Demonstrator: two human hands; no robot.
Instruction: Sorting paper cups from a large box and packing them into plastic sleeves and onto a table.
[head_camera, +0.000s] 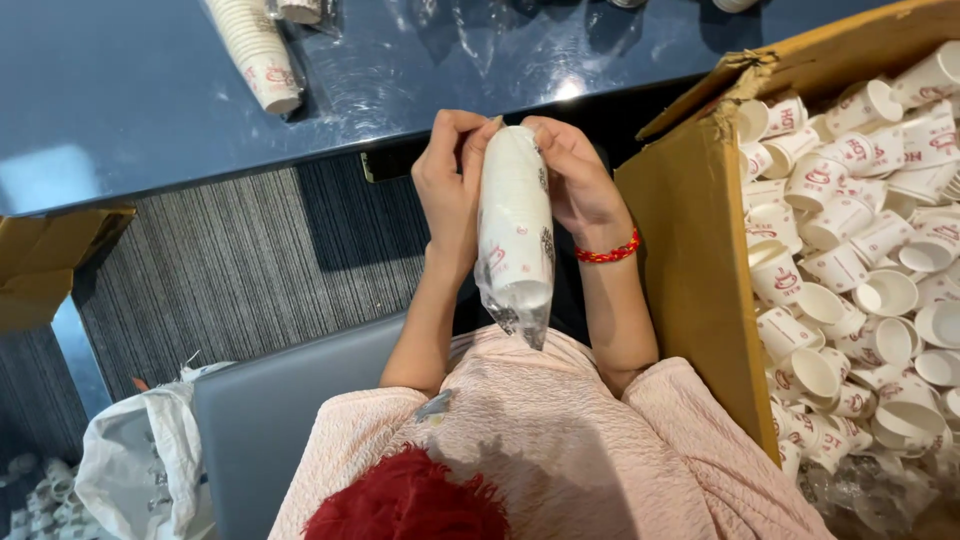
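Both hands hold one stack of paper cups in a clear bag (515, 232), up in front of the person's chest. The left hand (450, 190) has its fingers (462, 128) curled close around the top end of the stack on one side. The right hand (575, 180) has its fingers (545, 135) curled close on the other side, so the top of the bag sits pinched between the two sets of fingertips. The stack is long and thin. Its long line runs from the fingertips down past the wrists, toward the pink shirt (560, 440), and the loose bag end hangs below. To do this well, I think both hands should squeeze softly, so the cups do not crush, and keep the stack straight. To the outside of the right hand is a cardboard box (690, 250) full of loose cups (850, 290). Beyond the fingertips is a dark table (150, 90) with another stack of cups (255, 50).
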